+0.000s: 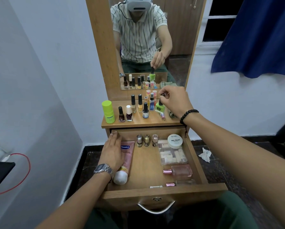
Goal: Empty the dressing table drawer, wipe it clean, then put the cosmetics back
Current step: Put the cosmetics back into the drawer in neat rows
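Note:
The wooden drawer (194, 156) is pulled open below the dressing table top (138, 123). My left hand (112, 151) lies flat with straight fingers inside the drawer's left side, partly over a pink Vaseline tube (126, 157). My right hand (175, 100) pinches the black cap of a green nail polish bottle (159, 108) at the right of the table top. In the drawer lie three small bottles (146, 140), a white nail polish remover jar (175, 140), a clear box of small items (172, 155) and a pink perfume bottle (181, 171).
Several nail polish bottles (139, 104) and a lime-green container (108, 111) stand on the table top under the mirror (148, 38). A crumpled tissue (205, 154) lies on the dark floor at right. A blue curtain (257, 35) hangs at right, a red cable (25, 171) at left.

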Available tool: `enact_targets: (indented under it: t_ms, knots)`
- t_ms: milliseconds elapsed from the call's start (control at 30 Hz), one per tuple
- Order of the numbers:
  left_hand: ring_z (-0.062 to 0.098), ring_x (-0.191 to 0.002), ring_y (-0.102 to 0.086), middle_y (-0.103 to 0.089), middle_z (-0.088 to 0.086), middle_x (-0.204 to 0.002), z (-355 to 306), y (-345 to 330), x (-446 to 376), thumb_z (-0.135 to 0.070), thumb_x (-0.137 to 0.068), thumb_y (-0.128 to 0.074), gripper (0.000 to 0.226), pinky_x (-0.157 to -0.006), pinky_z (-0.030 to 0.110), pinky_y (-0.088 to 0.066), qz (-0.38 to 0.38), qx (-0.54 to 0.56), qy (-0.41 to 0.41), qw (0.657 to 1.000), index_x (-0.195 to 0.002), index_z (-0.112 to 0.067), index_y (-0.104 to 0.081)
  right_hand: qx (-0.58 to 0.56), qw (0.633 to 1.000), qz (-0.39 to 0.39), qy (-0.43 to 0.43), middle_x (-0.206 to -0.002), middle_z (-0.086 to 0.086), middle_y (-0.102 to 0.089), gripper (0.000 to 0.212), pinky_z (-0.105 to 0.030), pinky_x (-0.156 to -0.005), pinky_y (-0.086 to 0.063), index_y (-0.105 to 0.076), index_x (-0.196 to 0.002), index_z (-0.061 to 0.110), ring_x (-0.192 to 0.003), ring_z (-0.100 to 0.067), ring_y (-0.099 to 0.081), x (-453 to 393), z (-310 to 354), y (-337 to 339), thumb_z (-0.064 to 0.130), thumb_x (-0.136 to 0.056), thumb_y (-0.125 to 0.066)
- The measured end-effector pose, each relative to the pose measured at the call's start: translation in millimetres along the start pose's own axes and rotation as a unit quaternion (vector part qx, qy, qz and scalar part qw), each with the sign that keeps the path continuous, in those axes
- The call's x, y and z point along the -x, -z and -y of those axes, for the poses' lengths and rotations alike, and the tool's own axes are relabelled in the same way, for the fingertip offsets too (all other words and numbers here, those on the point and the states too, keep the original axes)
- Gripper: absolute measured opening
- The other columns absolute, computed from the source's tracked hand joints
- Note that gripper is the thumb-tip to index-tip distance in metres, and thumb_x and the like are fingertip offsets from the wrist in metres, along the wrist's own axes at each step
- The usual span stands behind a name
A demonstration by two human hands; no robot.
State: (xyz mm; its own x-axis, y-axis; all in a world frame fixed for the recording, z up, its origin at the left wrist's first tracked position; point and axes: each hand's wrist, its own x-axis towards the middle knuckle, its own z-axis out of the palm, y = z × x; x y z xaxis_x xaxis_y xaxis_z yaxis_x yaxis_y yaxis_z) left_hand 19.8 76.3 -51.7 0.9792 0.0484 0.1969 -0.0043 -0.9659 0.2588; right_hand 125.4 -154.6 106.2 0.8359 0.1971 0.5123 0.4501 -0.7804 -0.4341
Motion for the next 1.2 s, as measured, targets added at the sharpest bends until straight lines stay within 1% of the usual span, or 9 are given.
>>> enact_targets:
  t_ms: [233,400,500,600,733,800,867,1033,1200]
  knots:
    - [0.023,-0.146,-0.010,-0.015,0.011,-0.157,-0.6,-0.3,-0.1,-0.023,-0.088,-0.051,0.063,-0.120,0.032,-0.009,0.004,-0.019,0.002,1.000,-0.146,-0.009,-0.029,-0.037,0.999,-0.015,0.023,-0.078,0.010,-0.067,0.016,-0.037,-0.076,-0.056,-0.072,-0.089,0.020,-0.070,-0.005,-0.061,17.8,14.5,11.2,0.011,-0.079,-0.064]
    - [0.024,-0.146,-0.012,-0.016,0.012,-0.157,-3.8,-0.2,-2.8,-0.021,-0.087,-0.052,0.064,-0.120,0.033,-0.010,0.003,-0.009,0.001,1.000,-0.145,-0.007,-0.031,-0.079,0.996,-0.012,0.049,-0.083,0.006,-0.068,0.016,-0.021,-0.069,-0.054,-0.072,-0.089,0.018,-0.068,-0.006,-0.061,39.1,28.1,20.2,0.007,-0.078,-0.066]
    - [0.025,-0.146,-0.012,-0.016,0.013,-0.157,-4.7,-0.1,-1.7,-0.021,-0.087,-0.051,0.063,-0.120,0.033,-0.010,0.006,-0.010,-0.002,1.000,-0.145,-0.007,-0.031,-0.095,0.994,0.021,0.057,-0.081,0.008,-0.065,0.017,-0.012,-0.067,-0.050,-0.072,-0.092,0.018,-0.067,-0.004,-0.060,57.0,37.4,15.0,0.007,-0.080,-0.067]
    - [0.025,-0.146,-0.011,-0.016,0.013,-0.157,-3.1,-0.2,-0.6,-0.021,-0.088,-0.050,0.062,-0.120,0.032,-0.009,0.005,-0.010,-0.002,1.000,-0.145,-0.006,-0.031,-0.089,0.991,0.083,0.061,-0.081,0.009,-0.064,0.015,-0.016,-0.070,-0.051,-0.071,-0.094,0.018,-0.069,-0.003,-0.059,75.2,44.8,-2.0,0.009,-0.083,-0.066]
    - [0.024,-0.146,-0.010,-0.015,0.012,-0.157,-2.2,-2.1,-0.9,-0.020,-0.089,-0.049,0.062,-0.120,0.032,-0.008,0.006,-0.017,-0.004,1.000,-0.146,-0.007,-0.029,-0.058,0.983,0.165,0.059,-0.086,0.011,-0.058,0.016,-0.014,-0.070,-0.040,-0.070,-0.100,0.017,-0.067,0.003,-0.047,94.3,44.7,-32.9,0.012,-0.087,-0.062]
    - [0.024,-0.146,-0.011,-0.016,0.013,-0.157,-3.5,-2.2,-0.9,-0.020,-0.088,-0.049,0.061,-0.120,0.032,-0.009,0.006,-0.011,-0.003,1.000,-0.145,-0.007,-0.031,-0.030,0.978,0.202,0.048,-0.096,0.007,-0.063,0.018,-0.020,-0.074,-0.044,-0.069,-0.103,0.019,-0.076,-0.002,-0.052,100.2,41.1,-48.2,0.014,-0.088,-0.059]
    - [0.025,-0.146,-0.013,-0.018,0.013,-0.156,-3.8,-2.3,-1.0,-0.020,-0.088,-0.050,0.059,-0.120,0.033,-0.011,0.003,-0.003,-0.002,1.000,-0.143,-0.006,-0.035,-0.008,0.973,0.228,0.035,-0.102,0.005,-0.064,0.019,-0.030,-0.081,-0.049,-0.068,-0.102,0.020,-0.087,-0.012,-0.059,103.4,37.8,-61.9,0.014,-0.088,-0.057]
    - [0.024,-0.145,-0.014,-0.020,0.013,-0.156,-1.8,-2.7,-1.6,-0.020,-0.088,-0.050,0.057,-0.119,0.035,-0.014,-0.002,0.001,0.001,1.000,-0.142,-0.008,-0.037,0.029,0.966,0.255,0.012,-0.102,0.004,-0.063,0.020,-0.042,-0.088,-0.050,-0.066,-0.099,0.023,-0.095,-0.021,-0.061,104.0,34.6,-83.6,0.012,-0.087,-0.055]
    - [0.025,-0.146,-0.013,-0.018,0.013,-0.156,0.4,-2.5,0.1,-0.019,-0.088,-0.049,0.059,-0.119,0.035,-0.013,0.002,0.000,0.002,1.000,-0.143,-0.007,-0.034,0.041,0.963,0.266,0.010,-0.102,0.002,-0.064,0.024,-0.043,-0.088,-0.050,-0.067,-0.100,0.022,-0.096,-0.024,-0.062,102.8,32.5,-93.8,0.007,-0.085,-0.054]
